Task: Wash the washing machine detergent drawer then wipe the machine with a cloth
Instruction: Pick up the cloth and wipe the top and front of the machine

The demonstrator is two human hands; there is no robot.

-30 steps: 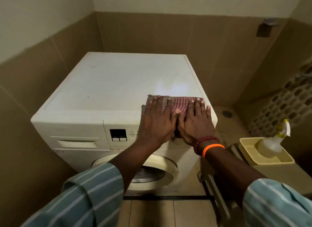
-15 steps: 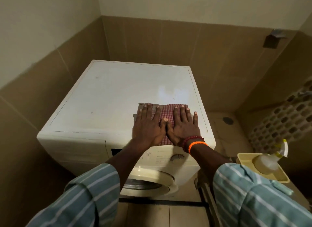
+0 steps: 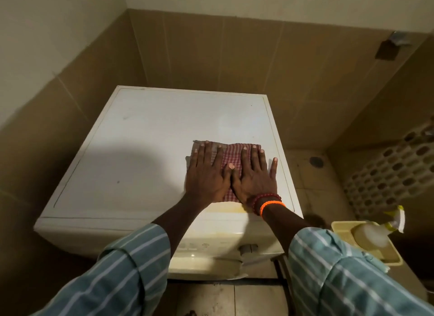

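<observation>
Wiping stage, judged from the layout. Red-and-white checked cotton cloth (image 3: 231, 159) spread flat on the lid of the white front-loading washing machine (image 3: 145, 146), near the lid's right edge and nearer its front edge than its back. Left hand (image 3: 206, 174) and right hand (image 3: 254, 174) laid side by side on the cloth, palms down, fingers splayed, thumbs touching: no clasping, only flat pressure, likely so as to push a wide swathe at once. Right little finger off the cloth, on bare lid. Red bead bracelet and orange band (image 3: 270, 204) at the right wrist. Translucent plastic spray bottle (image 3: 373, 233) lying in a pale yellow plastic tray (image 3: 389, 255), beside the machine's front right corner, probably parked within reach. Detergent drawer hidden.
</observation>
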